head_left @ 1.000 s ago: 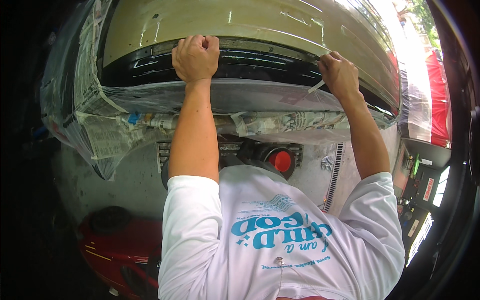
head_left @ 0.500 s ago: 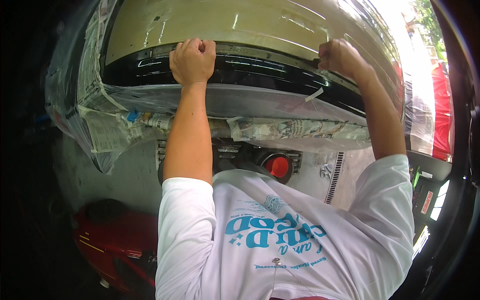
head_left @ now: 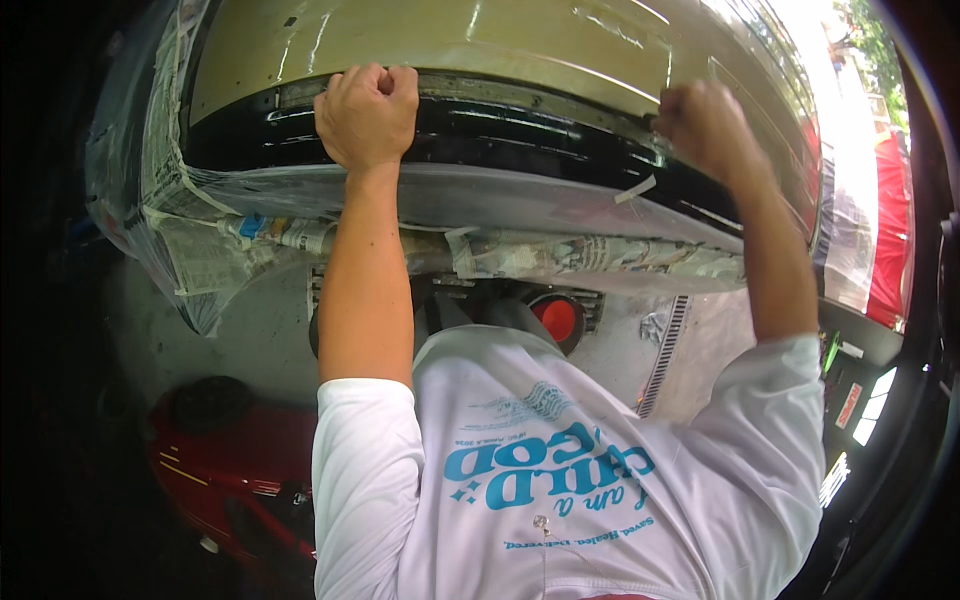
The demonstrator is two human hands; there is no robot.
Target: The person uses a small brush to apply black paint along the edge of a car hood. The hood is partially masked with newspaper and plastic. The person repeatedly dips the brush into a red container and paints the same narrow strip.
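Note:
My left hand [head_left: 367, 118] is closed in a fist at the near edge of a gold-beige vehicle panel [head_left: 400, 38], where a dull bare strip [head_left: 480, 92] meets a glossy black band [head_left: 480, 125]. Its fingertips are hidden, so whatever it grips cannot be seen. Further right along the same edge is my right hand [head_left: 705, 130], also curled closed and blurred by motion. Something small and dark shows at its left side, too unclear to name. A short pale piece of tape [head_left: 635, 190] sticks up below the black band.
Clear plastic film [head_left: 520, 205] and newspaper [head_left: 560, 255] cover the panel's lower side. A red container [head_left: 557, 320] stands on the floor below. A dark red vehicle [head_left: 240, 470] is at lower left. A floor drain grating [head_left: 663, 355] runs at right, with red fabric [head_left: 890, 230] beyond.
The view has shifted slightly. My right hand has slid a little to the right along the panel edge and is more blurred. My left hand keeps about the same place on the edge.

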